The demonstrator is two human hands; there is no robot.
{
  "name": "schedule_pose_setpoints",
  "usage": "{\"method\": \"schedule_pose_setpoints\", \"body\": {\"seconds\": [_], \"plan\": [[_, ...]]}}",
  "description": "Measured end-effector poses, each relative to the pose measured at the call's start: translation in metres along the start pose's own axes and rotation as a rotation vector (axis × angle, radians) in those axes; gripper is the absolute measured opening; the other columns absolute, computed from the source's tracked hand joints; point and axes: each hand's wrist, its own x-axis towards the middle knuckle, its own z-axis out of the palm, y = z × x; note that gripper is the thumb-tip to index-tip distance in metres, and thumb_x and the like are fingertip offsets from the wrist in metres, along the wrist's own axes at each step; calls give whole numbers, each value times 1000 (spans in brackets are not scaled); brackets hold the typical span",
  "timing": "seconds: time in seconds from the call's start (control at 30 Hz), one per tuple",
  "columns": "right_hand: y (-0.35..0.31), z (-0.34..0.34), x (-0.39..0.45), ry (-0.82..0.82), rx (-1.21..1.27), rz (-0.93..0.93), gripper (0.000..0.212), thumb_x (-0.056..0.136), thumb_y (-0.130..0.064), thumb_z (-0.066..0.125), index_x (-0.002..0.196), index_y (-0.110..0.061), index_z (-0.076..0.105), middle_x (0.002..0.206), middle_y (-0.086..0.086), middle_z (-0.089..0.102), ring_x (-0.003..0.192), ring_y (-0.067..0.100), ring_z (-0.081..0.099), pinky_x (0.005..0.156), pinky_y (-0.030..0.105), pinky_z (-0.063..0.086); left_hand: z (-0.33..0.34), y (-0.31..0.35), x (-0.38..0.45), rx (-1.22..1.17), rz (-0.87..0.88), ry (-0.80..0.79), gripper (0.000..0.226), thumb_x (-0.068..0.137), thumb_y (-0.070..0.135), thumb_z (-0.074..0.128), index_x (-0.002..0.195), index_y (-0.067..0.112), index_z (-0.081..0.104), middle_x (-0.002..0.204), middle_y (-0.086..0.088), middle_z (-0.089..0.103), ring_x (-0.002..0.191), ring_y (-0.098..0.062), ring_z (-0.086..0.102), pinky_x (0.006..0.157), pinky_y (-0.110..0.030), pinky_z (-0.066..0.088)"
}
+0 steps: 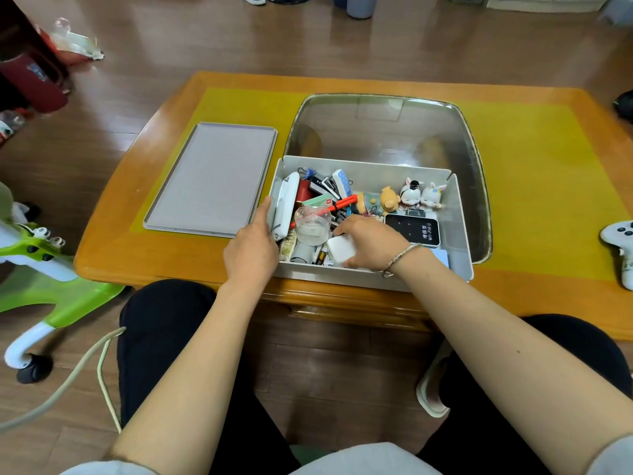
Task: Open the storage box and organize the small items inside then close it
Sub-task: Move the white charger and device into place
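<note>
The storage box [459, 214] is crammed with clutter; bare table [534, 159] lies right of the metal tray [474, 159].

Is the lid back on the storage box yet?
No, the lid lies flat on the table left of the open storage box, while both hands work in the box.
</note>
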Motion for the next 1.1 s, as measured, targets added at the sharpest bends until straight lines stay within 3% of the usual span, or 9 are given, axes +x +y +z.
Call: {"method": "schedule_pose_setpoints", "body": {"seconds": [0.27, 0.37, 0.47, 0.53, 0.6, 0.67, 0.77, 0.87, 1.1], "plan": [[0, -1, 6, -11, -41, -47, 49, 72, -33, 76, 115, -17, 59, 116, 6, 55, 104, 24, 54, 89, 40, 47, 1, -1, 1, -57, -14, -11, 62, 96, 17, 51, 150, 30, 22, 81, 1, 54, 62, -15, 51, 42, -24, 32], [3, -5, -2, 61, 133, -43, 53, 68, -33, 80, 114, -16, 59, 109, 0, 54, 97, 16, 51, 85, 32, 45, 1, -2, 1, -67, -17, -8, 61, 97, 17, 50, 150, 32, 22, 81, 1, 55, 60, -13, 50, 42, -24, 33], [8, -8, -15, 178, 380, -9, 50, 67, -31, 82, 109, -18, 59, 94, -9, 51, 72, -2, 46, 68, 17, 38, 2, -3, 2, -68, -21, -8, 60, 98, 17, 48, 150, 33, 21, 79, 0, 56, 57, -10, 48, 42, -24, 34], [12, -9, -25, 247, 630, 75, 42, 68, -27, 82, 103, -23, 59, 91, -7, 58, 62, -2, 51, 63, 18, 43, 2, -4, 2, -73, -17, -5, 60, 98, 18, 48, 150, 33, 21, 79, -1, 56, 57, -11, 48, 42, -24, 34], [17, -10, -35, 290, 859, 139, 40, 71, -20, 81, 102, -24, 56, 101, 2, 63, 65, 5, 62, 68, 26, 54, 3, -5, 2, -82, -9, -1, 60, 98, 18, 48, 150, 33, 21, 80, -2, 57, 57, -12, 49, 42, -24, 34], [24, -10, -45, 325, 1000, 158, 43, 72, -12, 79, 102, -25, 51, 111, 7, 62, 75, 13, 68, 77, 33, 56, 4, -4, 2, -102, -1, -1, 60, 98, 17, 49, 150, 31, 23, 86, -4, 60, 63, -15, 53, 44, -26, 39], [31, -9, -57, 363, 1042, 136, 55, 73, -4, 77, 109, -31, 45, 116, 1, 59, 92, 14, 69, 81, 25, 55, 2, -1, 1, -130, 16, 47, 59, 95, 12, 53, 148, 26, 30, 114, -9, 59, 99, -24, 57, 72, -37, 53], [35, -6, -65, 386, 1042, 148, 58, 73, 5, 73, 115, -26, 49, 116, -9, 56, 95, 2, 66, 78, 15, 53, 1, 3, -2, -89, 63, 179, 53, 94, 10, 52, 144, 21, 38, 133, -12, 47, 120, -28, 43, 93, -41, 42], [40, -4, -71, 403, 1088, 177, 60, 73, 11, 70, 122, -14, 47, 120, -8, 55, 96, -9, 62, 78, 14, 52, 0, 25, -15, -165, 230, 306, 43, 92, 13, 57, 134, 13, 48, 136, -10, 46, 124, -27, 40, 95, -39, 36]]}}
